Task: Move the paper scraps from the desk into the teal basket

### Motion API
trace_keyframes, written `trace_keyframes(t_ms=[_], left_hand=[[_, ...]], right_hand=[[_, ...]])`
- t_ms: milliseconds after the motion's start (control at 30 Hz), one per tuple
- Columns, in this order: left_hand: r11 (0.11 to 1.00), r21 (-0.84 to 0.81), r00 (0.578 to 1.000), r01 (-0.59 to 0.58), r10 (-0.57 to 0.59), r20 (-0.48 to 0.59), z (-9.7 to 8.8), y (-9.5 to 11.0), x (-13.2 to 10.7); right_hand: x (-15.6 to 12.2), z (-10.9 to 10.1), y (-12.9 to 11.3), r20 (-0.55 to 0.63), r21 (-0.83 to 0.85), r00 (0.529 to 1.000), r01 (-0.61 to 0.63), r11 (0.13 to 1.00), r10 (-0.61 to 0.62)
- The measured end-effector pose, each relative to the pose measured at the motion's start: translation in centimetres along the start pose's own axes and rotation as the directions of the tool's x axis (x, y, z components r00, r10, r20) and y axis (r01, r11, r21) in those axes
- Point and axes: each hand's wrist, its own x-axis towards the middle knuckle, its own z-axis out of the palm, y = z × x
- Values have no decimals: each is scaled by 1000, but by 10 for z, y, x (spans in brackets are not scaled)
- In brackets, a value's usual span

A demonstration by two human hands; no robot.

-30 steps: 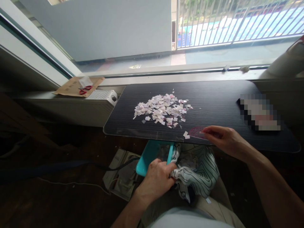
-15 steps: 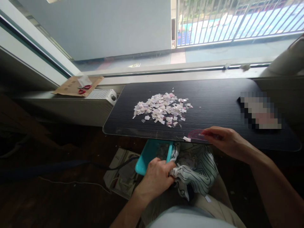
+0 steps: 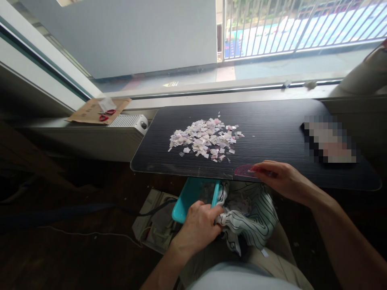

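"Pink plastic sheet (image 3: 242, 170) on the dark table (image 3: 278, 125): which hand has it?"

"The right hand (image 3: 282, 179). Its fingers are drawn together, nearly closed, and they pinch the sheet at its right end."

"Where exactly does the sheet lie?"

"Right by the table's near edge, its rounded side facing the window. The pile of paper bits (image 3: 202, 137) sits farther back and to the left, apart from it."

"And the left hand (image 3: 201, 223)?"

"Lower, in front of the table, with its back turned up. It's curled closed, with the bunched edge of the striped cloth (image 3: 261, 221) caught between thumb and forefinger. It touches the turquoise tub (image 3: 183, 205) too."

"Does it grip the tub as well?"

"I can't tell; the hand covers its own curled fingers. I do see small scraps in the tub, and more pale ones in the cloth just beside it."
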Motion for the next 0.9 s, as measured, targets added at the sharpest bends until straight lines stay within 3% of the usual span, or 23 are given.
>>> trace_keyframes(t_ms=[167, 333, 567, 767, 900], left_hand=[[999, 41, 1000, -14, 13, 19, 0, 2, 2], [986, 101, 989, -129, 121, 85, 0, 13, 12], [962, 122, 967, -243, 230, 112, 1, 28, 22], [958, 130, 964, -255, 240, 117, 2, 29, 23], [958, 130, 963, -256, 240, 121, 1, 30, 24]], right_hand=[[-2, 2, -2, 49, 27, 999, -5, 1000, 4], [5, 4, 2, -130, 8, 990, -50, 999, 51], [34, 17, 1, -247, -91, 969, 0, 996, -22], [29, 21, -10, -107, -50, 990, 85, 995, -90], [29, 21, -12, -155, -66, 986, 49, 997, -59]])
